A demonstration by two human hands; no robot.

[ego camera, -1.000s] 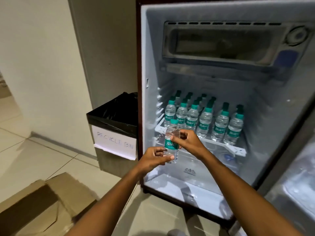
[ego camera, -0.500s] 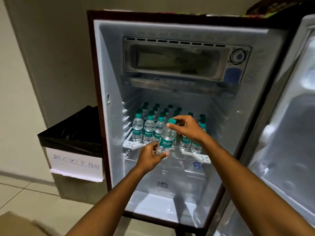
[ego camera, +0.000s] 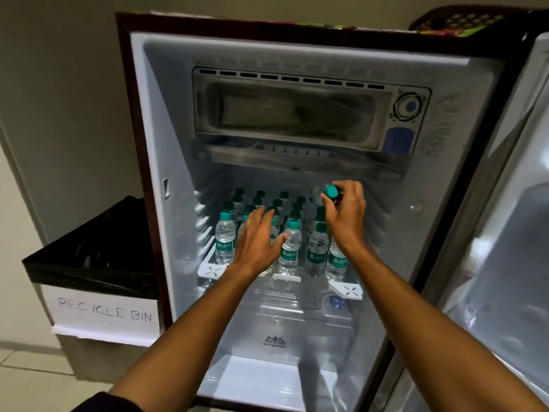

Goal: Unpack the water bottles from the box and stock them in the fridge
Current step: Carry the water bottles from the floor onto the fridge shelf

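Observation:
The small fridge (ego camera: 154,150) stands open with several clear water bottles (ego camera: 225,242) with teal caps in rows on its white shelf (ego camera: 212,270). My right hand (ego camera: 346,217) grips one water bottle (ego camera: 322,194) by its teal cap, held tilted above the back right of the rows. My left hand (ego camera: 258,239) is flat, fingers apart, resting against the front bottles and covering one of them. The box is out of view.
A black-lined bin labelled RECYCLE BIN (ego camera: 98,281) stands left of the fridge. The fridge door (ego camera: 505,233) hangs open at the right. A freezer compartment (ego camera: 297,114) sits above the shelf, a clear drawer (ego camera: 297,316) below. A basket (ego camera: 457,20) sits on the fridge.
My left hand let go of the held bottle and moved onto the front row. My right hand carried the bottle up and to the back right. The view moved closer to the fridge.

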